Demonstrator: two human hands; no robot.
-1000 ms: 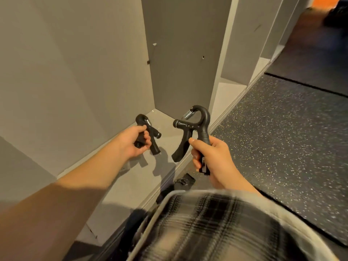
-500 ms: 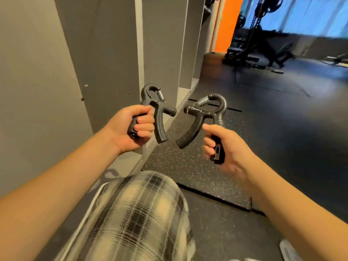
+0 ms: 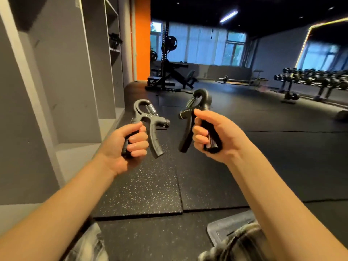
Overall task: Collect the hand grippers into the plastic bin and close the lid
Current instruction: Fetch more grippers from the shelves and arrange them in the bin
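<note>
Left grip [image 3: 130,146]: we've got it clenched round one handle of a black plastic hand gripper with a steel coil spring [image 3: 148,117]; the other handle hangs free.
Right grip [image 3: 211,136]: same deal, fingers wrapped round one handle of a second black spring hand gripper [image 3: 199,102].
Where they are: both are up in the air over the black speckled rubber floor mat [image 3: 150,185], near each other but not touching. The grey open shelving unit [image 3: 75,91] is off to our left.
Bin: nowhere in view. There's a blurry grey flat thing [image 3: 226,226] by our knee, but we can't tell what it is.
Risk, snagging: we reckon those free handles could catch the bin rim on the way in.
Risk, clashing: if we drop both at once they could knock together and one could bounce out onto the mat.
Risk, lid: with both hands full we can't touch the lid yet, and a spring loop left sticking up would probably stop it shutting.
</note>
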